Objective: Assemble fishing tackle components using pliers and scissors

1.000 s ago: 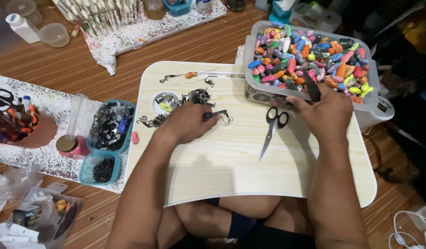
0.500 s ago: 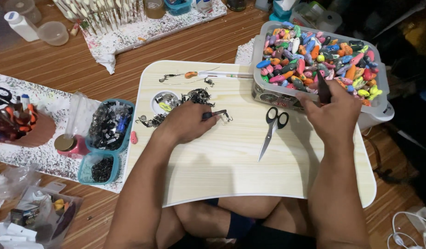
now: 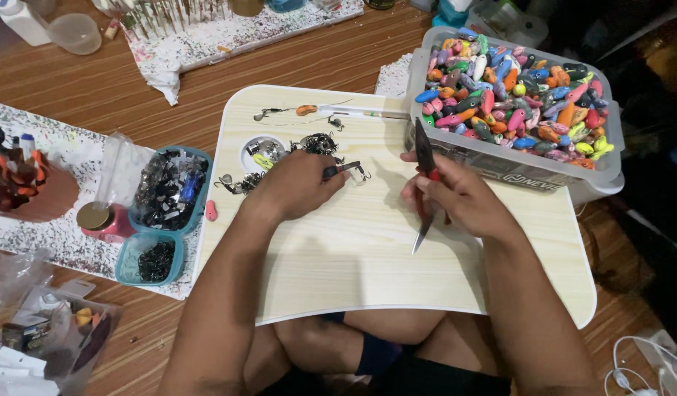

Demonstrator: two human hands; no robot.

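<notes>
My right hand is closed around the scissors, long axis near-to-far, tip pointing back at me. Left hand pinches a small hooked lure just left of them on the lap tray. The lure bin sits far right, hardware heap just beyond my left knuckles.

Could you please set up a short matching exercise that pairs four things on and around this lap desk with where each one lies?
Things:
1. Scissors
2. Clear tub of coloured lures
3. Two teal trays
4. Small metal hooks

Places:
A. On the speckled cloth, left of the lap desk
B. At the far right corner of the lap desk
C. In the right hand
D. On the lap desk, just beyond the left hand

Pairs: 1-C, 2-B, 3-A, 4-D
</notes>
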